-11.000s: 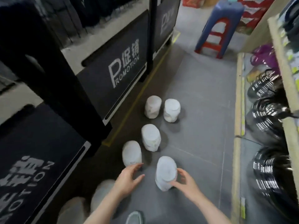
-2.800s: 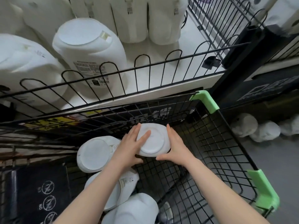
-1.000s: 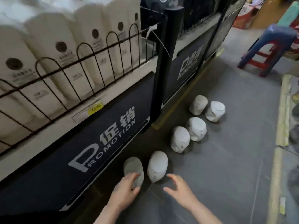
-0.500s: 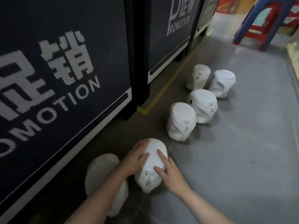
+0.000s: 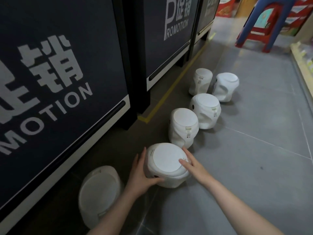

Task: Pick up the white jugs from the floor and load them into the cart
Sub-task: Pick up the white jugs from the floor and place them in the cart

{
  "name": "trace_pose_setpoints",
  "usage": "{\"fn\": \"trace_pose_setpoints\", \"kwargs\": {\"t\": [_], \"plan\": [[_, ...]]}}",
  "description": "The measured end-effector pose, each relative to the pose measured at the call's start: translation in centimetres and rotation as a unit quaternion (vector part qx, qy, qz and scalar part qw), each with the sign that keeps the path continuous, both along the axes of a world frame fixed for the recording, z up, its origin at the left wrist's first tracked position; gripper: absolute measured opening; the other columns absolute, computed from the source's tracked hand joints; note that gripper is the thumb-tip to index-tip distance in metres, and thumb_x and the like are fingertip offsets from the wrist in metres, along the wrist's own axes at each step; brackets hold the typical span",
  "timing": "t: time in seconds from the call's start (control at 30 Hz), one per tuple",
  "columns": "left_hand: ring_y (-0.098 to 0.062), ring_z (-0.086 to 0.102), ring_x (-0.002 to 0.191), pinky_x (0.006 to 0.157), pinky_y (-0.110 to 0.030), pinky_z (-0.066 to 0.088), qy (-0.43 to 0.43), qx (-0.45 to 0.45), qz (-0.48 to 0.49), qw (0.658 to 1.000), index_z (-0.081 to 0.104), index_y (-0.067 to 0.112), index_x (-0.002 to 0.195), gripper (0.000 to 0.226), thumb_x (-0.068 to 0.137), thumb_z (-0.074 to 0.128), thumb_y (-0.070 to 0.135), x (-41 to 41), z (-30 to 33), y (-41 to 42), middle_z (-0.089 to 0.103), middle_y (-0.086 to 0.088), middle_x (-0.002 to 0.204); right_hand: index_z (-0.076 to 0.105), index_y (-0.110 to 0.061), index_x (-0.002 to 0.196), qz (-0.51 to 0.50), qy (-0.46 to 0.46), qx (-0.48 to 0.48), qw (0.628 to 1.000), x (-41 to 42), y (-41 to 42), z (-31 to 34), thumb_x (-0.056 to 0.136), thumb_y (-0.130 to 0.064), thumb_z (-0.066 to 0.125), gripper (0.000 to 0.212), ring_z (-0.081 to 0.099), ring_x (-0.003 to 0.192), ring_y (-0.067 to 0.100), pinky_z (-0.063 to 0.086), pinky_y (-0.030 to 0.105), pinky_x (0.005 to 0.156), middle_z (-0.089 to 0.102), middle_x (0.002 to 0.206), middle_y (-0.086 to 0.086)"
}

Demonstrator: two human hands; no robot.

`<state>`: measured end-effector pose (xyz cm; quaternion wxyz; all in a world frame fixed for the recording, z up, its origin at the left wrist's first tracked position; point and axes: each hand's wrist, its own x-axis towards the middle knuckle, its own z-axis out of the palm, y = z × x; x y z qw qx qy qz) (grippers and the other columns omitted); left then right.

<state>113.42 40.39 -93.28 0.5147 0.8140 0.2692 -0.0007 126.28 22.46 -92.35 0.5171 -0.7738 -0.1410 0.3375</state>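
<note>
Several white jugs stand upside down on the grey floor along the display base. The nearest in the row, a white jug [image 5: 166, 161], is tilted with its flat bottom facing me. My left hand [image 5: 141, 174] grips its left side, thumb wrapped round the front. My right hand [image 5: 193, 167] holds its right side, thumb on the flat bottom. Another jug [image 5: 100, 192] stands to the left by my left forearm. Behind come a third jug [image 5: 184, 128], a fourth [image 5: 205, 111], and a far pair [image 5: 201, 81] [image 5: 225, 86]. The cart is out of view.
Dark display panels [image 5: 67, 65] printed "PROMOTION" wall off the left side. A yellow tape line [image 5: 171, 92] runs along their base. Stacked blue and red plastic stools [image 5: 264, 22] stand at the far right, and a shelf edge [image 5: 303, 65] borders the right.
My hands have slid from the top of the jug down onto its two sides, and the jug has tipped toward me. The other jugs have not moved.
</note>
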Motion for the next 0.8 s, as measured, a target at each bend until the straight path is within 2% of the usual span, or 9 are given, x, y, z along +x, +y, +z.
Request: {"fn": "trace_pose_setpoints", "kwargs": {"t": [0.07, 0.13, 0.2, 0.33, 0.43, 0.57, 0.7, 0.77, 0.8], "plan": [[-0.017, 0.007, 0.147, 0.115, -0.041, 0.022, 0.000, -0.007, -0.039, 0.999, 0.003, 0.052, 0.143, 0.126, 0.053, 0.089, 0.036, 1.1, -1.1, 0.5, 0.010, 0.005, 0.158, 0.026, -0.034, 0.143, -0.013, 0.017, 0.031, 0.999, -0.6, -0.2, -1.0, 0.088, -0.026, 0.061, 0.065, 0.039, 0.124, -0.002, 0.033, 0.008, 0.096, 0.039, 0.137, -0.020], [-0.011, 0.021, 0.141, 0.111, -0.033, 0.028, -0.030, -0.012, -0.042, 0.999, 0.008, 0.059, 0.136, 0.123, 0.048, 0.091, 0.036, 2.1, -2.2, 0.8, 0.022, 0.012, 0.152, 0.032, -0.035, 0.141, -0.046, 0.028, 0.053, 0.997, -0.6, 0.2, -1.7, 0.086, -0.024, 0.064, 0.064, 0.045, 0.119, -0.003, 0.041, 0.003, 0.085, 0.043, 0.136, -0.018], [-0.005, 0.029, 0.134, 0.108, -0.028, 0.031, -0.038, -0.027, -0.027, 0.999, 0.016, 0.060, 0.134, 0.120, 0.043, 0.092, 0.039, 3.0, -2.4, 0.8, 0.030, 0.015, 0.145, 0.040, -0.033, 0.137, -0.090, 0.038, 0.072, 0.993, 0.1, 0.7, -1.5, 0.084, -0.025, 0.067, 0.060, 0.049, 0.117, 0.002, 0.044, 0.011, 0.084, 0.049, 0.134, -0.012], [-0.009, 0.038, 0.129, 0.109, -0.033, 0.035, -0.011, -0.063, 0.008, 0.998, 0.026, 0.052, 0.138, 0.119, 0.037, 0.090, 0.049, 4.1, 0.5, 0.4, 0.037, 0.009, 0.139, 0.052, -0.032, 0.129, -0.139, 0.067, 0.050, 0.987, 1.5, 0.8, 2.3, 0.084, -0.023, 0.063, 0.047, 0.055, 0.113, 0.013, 0.045, 0.025, 0.090, 0.057, 0.125, -0.005], [-0.007, 0.038, 0.114, 0.099, -0.025, 0.032, 0.014, -0.068, -0.003, 0.998, 0.026, 0.051, 0.140, 0.114, 0.046, 0.090, 0.045, 3.4, 6.4, -0.7, 0.034, 0.006, 0.130, 0.056, -0.029, 0.125, -0.153, 0.101, 0.039, 0.982, 1.4, 0.0, 8.1, 0.084, -0.021, 0.063, 0.042, 0.059, 0.103, 0.008, 0.047, 0.021, 0.076, 0.061, 0.121, -0.004], [0.003, 0.041, 0.106, 0.097, -0.022, 0.032, -0.021, -0.093, 0.012, 0.995, 0.031, 0.054, 0.133, 0.108, 0.038, 0.082, 0.054, 2.2, 17.5, -2.1, 0.035, 0.006, 0.127, 0.059, -0.029, 0.118, -0.167, 0.120, 0.040, 0.978, 0.5, -1.0, 18.8, 0.085, -0.019, 0.061, 0.034, 0.061, 0.093, 0.001, 0.048, 0.012, 0.065, 0.064, 0.110, -0.010], [-0.005, 0.045, 0.122, 0.102, -0.032, 0.042, -0.104, -0.087, -0.008, 0.991, 0.042, 0.053, 0.124, 0.091, 0.045, 0.087, 0.048, 1.0, 29.5, -2.9, 0.048, 0.025, 0.126, 0.057, -0.026, 0.123, -0.165, 0.128, 0.048, 0.977, -0.7, -1.5, 30.9, 0.085, -0.020, 0.062, 0.039, 0.060, 0.094, 0.000, 0.048, 0.012, 0.067, 0.063, 0.117, -0.007], [-0.010, 0.053, 0.119, 0.100, -0.034, 0.046, -0.149, -0.091, -0.017, 0.985, 0.050, 0.043, 0.124, 0.084, 0.051, 0.090, 0.034, 0.5, 36.5, -2.9, 0.058, 0.016, 0.124, 0.057, -0.032, 0.120, -0.160, 0.116, 0.051, 0.979, -1.6, -1.5, 37.6, 0.084, -0.024, 0.065, 0.038, 0.059, 0.098, 0.001, 0.050, 0.016, 0.074, 0.062, 0.117, -0.010], [-0.013, 0.057, 0.116, 0.098, -0.035, 0.048, -0.167, -0.090, -0.023, 0.982, 0.054, 0.036, 0.123, 0.080, 0.053, 0.091, 0.025, 0.1, 39.9, -2.9, 0.061, 0.011, 0.123, 0.056, -0.034, 0.122, -0.150, 0.107, 0.050, 0.982, -2.3, -1.6, 40.9, 0.083, -0.028, 0.066, 0.041, 0.058, 0.104, 0.003, 0.050, 0.022, 0.084, 0.060, 0.121, -0.012]]}}
